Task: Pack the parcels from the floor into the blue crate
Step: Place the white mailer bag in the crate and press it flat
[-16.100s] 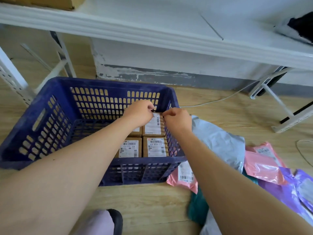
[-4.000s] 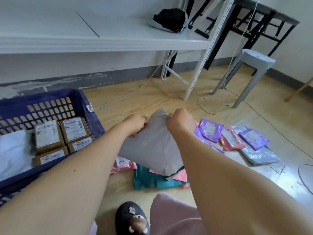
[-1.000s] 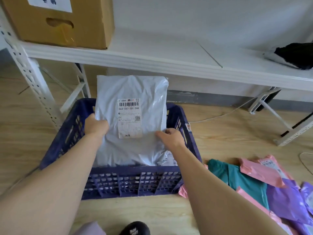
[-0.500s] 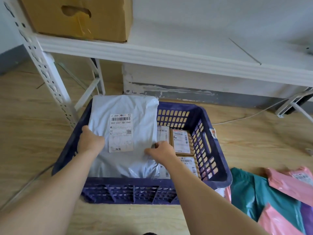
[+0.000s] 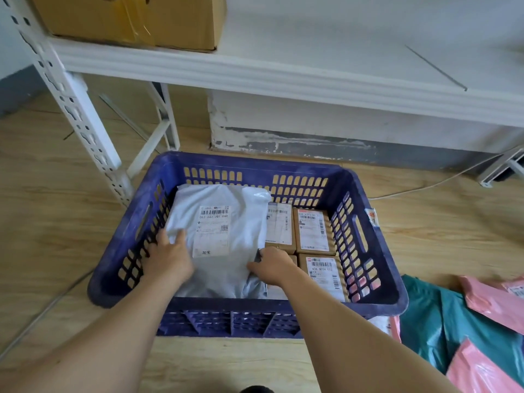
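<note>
The left hand [image 5: 169,258] lies flat with fingers spread on the grey mailer bag [image 5: 224,239], pressing its left edge, not clamped; the right hand [image 5: 272,266] pinches the bag's lower right edge between curled fingers. The bag lies label-up in the left half of the blue crate [image 5: 374,282], touching the brown boxes [image 5: 312,231] at its 3 o'clock. Teal [image 5: 431,316] and pink parcels [image 5: 487,302] lie on the floor at the crate's 4 o'clock.
</note>
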A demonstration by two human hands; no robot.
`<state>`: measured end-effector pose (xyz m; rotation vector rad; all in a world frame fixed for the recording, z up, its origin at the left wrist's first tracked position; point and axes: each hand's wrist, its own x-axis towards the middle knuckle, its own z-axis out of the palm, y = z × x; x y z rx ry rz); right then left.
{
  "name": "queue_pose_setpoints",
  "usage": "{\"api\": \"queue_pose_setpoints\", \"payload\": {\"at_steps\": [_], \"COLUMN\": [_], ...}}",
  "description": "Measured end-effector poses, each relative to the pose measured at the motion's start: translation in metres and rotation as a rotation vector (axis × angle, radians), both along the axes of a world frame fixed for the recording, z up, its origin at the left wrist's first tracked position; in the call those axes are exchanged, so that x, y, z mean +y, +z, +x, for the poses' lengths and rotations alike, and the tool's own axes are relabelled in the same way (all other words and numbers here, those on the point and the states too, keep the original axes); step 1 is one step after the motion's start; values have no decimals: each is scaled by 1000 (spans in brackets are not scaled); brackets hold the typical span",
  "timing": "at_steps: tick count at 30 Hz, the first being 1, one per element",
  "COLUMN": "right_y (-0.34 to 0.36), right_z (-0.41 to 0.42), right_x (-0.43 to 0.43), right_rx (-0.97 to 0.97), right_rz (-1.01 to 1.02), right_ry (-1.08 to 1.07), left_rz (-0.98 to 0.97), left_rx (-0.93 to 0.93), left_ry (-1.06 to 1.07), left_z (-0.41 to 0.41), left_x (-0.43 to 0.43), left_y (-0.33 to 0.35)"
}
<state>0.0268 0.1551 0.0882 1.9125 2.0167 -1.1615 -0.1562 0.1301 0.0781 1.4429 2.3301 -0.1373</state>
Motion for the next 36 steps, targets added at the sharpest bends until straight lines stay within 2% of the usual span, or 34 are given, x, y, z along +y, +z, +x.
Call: {"api": "queue_pose_setpoints", "payload": {"at_steps": [2,4,7,10,12,13,16,19,29,36], "right_y": [-1,-7,-16,-18,-17,-18,-24,-29,-28,-29], "right_z": [1,1,0,0,-2,-4,-9,-8,-2,7], "right_x": [-1,1,7,11,12,13,15,18,26,23], "right_rx": [-3,-8,-98,-198,-199,-177,-107,-129,-199,-130], "right_rz": [-5,-68,-98,175,360,389,224,62,-27,38], "right_ry": [70,98,148,67,5,44,241,305,420,341], "left_rz": [54,48,-133,-265,-291,-303,-352,-390,-450,-453], "left_rx": [30,-36,-150,-116,-96,-91,-97,-82,-64,-19], "left_ry": [-93,-217,-317,-346,-328,-320,-309,-319,-333,-333], "left_z": [1,5,19,29,32,34,38,39,33,35], "left_x": [3,11,21,24,26,27,30,30,36,37], "left_y": [-1,1,0,-7,-10,-11,-16,-20,-38,-33]}}
